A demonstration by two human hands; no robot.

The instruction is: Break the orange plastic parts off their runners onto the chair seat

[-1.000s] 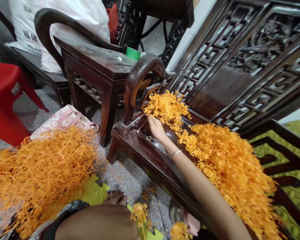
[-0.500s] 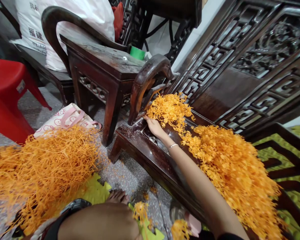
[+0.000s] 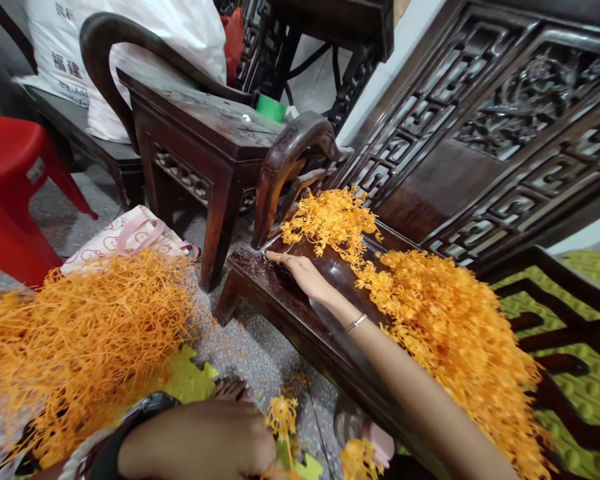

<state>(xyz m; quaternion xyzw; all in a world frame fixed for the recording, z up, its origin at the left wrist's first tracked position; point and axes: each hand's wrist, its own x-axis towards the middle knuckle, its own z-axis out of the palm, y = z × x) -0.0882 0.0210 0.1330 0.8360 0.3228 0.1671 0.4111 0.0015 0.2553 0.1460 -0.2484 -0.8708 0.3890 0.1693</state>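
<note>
My right hand (image 3: 303, 273) lies flat on the dark wooden bench seat (image 3: 253, 277), fingers stretched toward its front left corner. It holds nothing and sits just below a small clump of orange plastic flowers (image 3: 330, 217). A much bigger heap of the same orange flowers (image 3: 450, 327) covers the seat to the right of my forearm. At the bottom edge my left hand (image 3: 200, 440), with a dark band at its wrist, is closed on an orange flower sprig (image 3: 281, 415).
A pile of bare orange stems (image 3: 80, 333) spreads over the floor at left, partly over a pink bag (image 3: 130, 233). A dark side table (image 3: 205, 120), the curved armrest (image 3: 285, 153), a red stool (image 3: 5, 180) and a white sack (image 3: 130, 27) stand behind. A foot (image 3: 233, 390) rests by a green mat (image 3: 190, 380).
My right hand has drawn back from the small flower clump toward the seat's front corner and flattened out. The left hand with its sprig has stayed low.
</note>
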